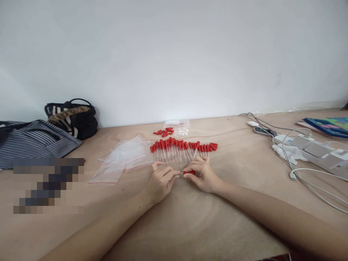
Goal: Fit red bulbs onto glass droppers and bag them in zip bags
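My left hand [162, 180] is closed on a thin glass dropper tube [181, 174], most of which its fingers hide. Facing it, my right hand [206, 176] pinches a red rubber bulb [189, 172] that meets the tube's end. How far the tube goes into the bulb is hidden. Just beyond both hands lies a row of glass droppers [179, 145], red bulbs pointing toward the wall. Several loose red bulbs [164, 133] lie behind the row, beside a clear bag [174, 124] and bare glass tubes [183, 130].
Clear zip bags [116, 163] with red seams overlap left of the droppers. A striped bag [38, 141] and a black bag [87, 121] stand farther left. On the right are a power strip with chargers [315, 146], white cables [307, 177] and a blue-edged item [326, 127].
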A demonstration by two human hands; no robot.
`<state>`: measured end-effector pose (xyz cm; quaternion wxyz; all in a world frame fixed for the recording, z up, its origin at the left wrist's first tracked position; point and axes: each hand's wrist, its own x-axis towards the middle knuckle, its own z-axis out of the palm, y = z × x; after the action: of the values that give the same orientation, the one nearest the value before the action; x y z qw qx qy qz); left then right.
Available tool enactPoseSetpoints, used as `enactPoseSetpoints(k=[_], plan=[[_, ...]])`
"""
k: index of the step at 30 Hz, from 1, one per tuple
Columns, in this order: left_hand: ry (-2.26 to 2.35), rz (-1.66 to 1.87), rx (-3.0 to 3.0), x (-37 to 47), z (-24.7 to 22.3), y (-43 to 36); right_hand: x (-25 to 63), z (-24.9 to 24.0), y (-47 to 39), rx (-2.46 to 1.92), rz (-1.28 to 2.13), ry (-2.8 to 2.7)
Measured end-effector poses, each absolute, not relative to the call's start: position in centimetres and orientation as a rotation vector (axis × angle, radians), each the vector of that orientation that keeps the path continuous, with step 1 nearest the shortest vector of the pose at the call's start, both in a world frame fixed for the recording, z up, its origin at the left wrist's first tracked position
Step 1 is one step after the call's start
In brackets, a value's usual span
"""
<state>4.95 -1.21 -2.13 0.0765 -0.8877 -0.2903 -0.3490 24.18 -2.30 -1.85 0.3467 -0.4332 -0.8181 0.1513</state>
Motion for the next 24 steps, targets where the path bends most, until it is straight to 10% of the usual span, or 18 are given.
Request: enactPoseSetpoints(k=[24], plan=[[-0.923, -1.111, -2.733, 4.99, -2.11, -1.06, 24.43, -2.08, -1.88, -1.086, 0.34, -2.099]])
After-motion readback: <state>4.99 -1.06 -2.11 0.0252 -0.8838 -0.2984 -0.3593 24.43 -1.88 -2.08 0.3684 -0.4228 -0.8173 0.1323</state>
